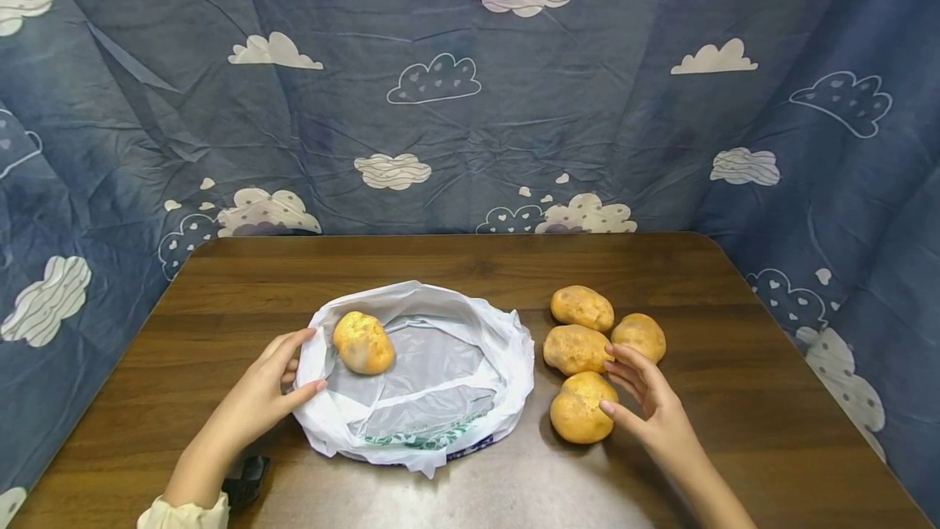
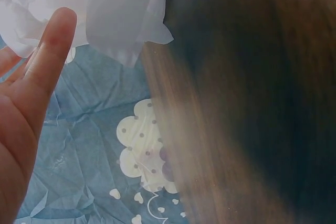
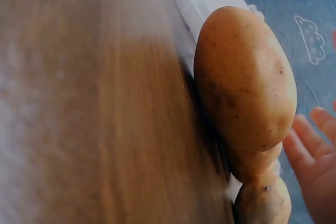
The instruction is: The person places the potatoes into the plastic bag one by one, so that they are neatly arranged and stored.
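A white plastic bag [image 1: 517, 349] lies with its mouth spread wide on the table. Inside it, toward the left, is one potato [image 1: 363, 343]. My left hand [image 1: 257, 390] touches the bag's left rim, thumb and fingers spread apart; in the left wrist view the extended thumb [image 2: 55, 40] lies against the white plastic. To the right of the bag several potatoes sit close together. My right hand [image 1: 654, 406] is beside them with its fingers loosely spread, thumb tip right at the nearest potato [image 1: 583, 408] and fingertips by the middle potato [image 1: 576, 349].
Behind the middle potato sits another potato [image 1: 583, 307], with one more potato [image 1: 640, 337] to its right. A small black object [image 1: 246, 480] is by the left wrist. The brown wooden table [image 1: 470, 260] ends at a blue cloud-patterned curtain [image 1: 470, 129].
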{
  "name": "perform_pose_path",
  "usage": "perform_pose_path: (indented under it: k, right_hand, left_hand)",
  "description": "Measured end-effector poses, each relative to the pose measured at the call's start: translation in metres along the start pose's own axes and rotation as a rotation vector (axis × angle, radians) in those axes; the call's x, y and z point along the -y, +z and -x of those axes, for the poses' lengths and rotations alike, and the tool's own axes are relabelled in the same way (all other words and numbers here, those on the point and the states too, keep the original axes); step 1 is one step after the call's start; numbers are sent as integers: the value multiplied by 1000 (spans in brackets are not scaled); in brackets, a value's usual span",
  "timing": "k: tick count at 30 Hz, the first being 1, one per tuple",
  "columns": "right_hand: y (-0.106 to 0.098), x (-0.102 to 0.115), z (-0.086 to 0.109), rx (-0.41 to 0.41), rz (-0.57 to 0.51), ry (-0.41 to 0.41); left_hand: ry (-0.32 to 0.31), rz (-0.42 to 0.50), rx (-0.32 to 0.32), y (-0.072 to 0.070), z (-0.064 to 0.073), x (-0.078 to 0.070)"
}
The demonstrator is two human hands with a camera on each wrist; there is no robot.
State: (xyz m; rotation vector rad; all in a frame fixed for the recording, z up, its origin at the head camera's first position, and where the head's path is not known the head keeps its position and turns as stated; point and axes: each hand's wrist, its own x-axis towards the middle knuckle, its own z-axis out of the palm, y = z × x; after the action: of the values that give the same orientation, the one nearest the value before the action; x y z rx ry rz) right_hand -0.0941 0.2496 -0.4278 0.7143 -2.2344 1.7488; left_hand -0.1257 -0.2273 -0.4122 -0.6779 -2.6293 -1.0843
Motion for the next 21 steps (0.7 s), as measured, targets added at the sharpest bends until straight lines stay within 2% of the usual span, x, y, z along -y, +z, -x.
perform_pose_path:
  k: [7,12,17,21]
  right_hand:
    - [0,-6,10,12,83,-21]
    - [1,-11,16,2,107,-1]
    - [3,-15,20,-18,144,45]
    - [4,-13,23,-1,194,117]
  left_hand:
    - [-2,-3,0,0,0,0]
    - [6,-2,-5,1,0,1]
    - [9,4,-12,2,0,1]
    - [1,8,-8,2,0,2]
